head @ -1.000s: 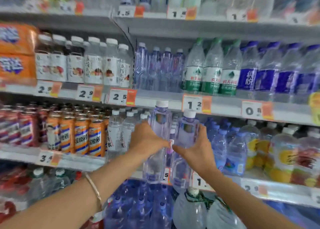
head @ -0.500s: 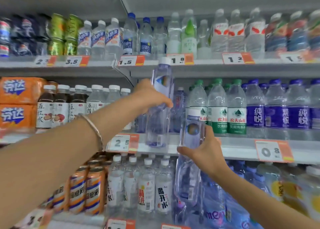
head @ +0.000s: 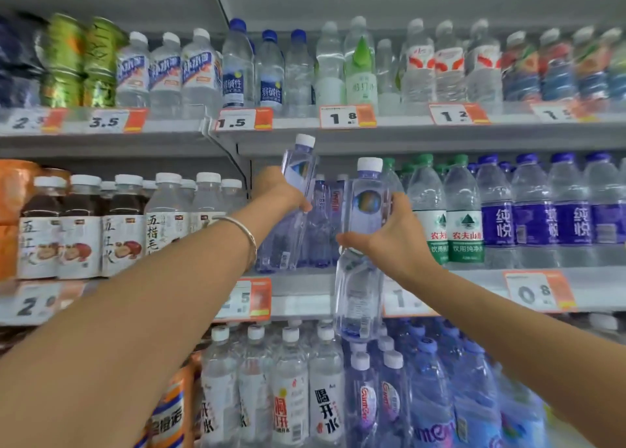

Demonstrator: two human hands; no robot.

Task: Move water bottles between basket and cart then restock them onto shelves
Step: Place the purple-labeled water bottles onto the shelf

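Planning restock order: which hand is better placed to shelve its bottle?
Left. The left hand has the tilted bottle inside the shelf, base near its board; the right hand's upright bottle hangs with base below shelf edge.

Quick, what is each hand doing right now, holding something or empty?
Left hand: closed around a tilted bottle with a white cap, at the middle shelf.
Right hand: closed around an upright bottle with a white cap.

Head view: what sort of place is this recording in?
Probably a shop's drinks aisle: tiered shelves packed with bottled drinks, price tags along their edges, and the left hand and right hand holding water bottles up to them.
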